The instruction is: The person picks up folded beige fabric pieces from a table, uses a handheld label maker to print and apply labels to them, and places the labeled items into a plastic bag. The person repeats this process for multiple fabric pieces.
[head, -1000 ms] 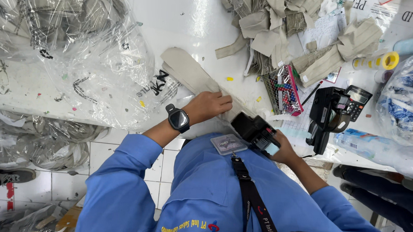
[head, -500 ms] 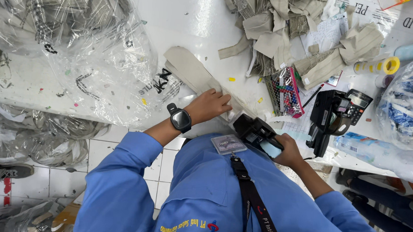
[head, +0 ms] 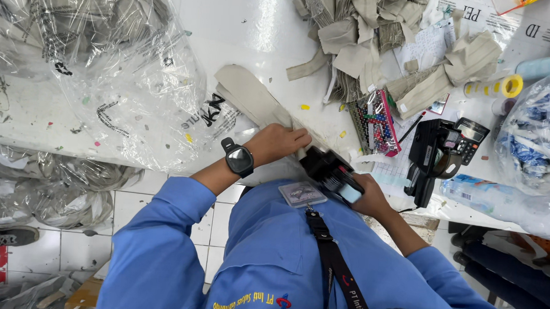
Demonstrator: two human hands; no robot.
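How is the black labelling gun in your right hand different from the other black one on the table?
The labelling gun in the right hand is held at the table edge, against the beige fabric piece. The gun on the table lies untouched beside a calculator. Both are black, alike in shape.

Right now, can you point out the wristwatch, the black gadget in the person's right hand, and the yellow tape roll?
wristwatch (head: 239, 158), head view, on its dark face.
black handheld device (head: 331, 170), head view, on its body.
yellow tape roll (head: 510, 86), head view, on its rim.

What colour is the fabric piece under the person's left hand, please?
Pale beige, seen in the head view: the fabric piece under the left hand.
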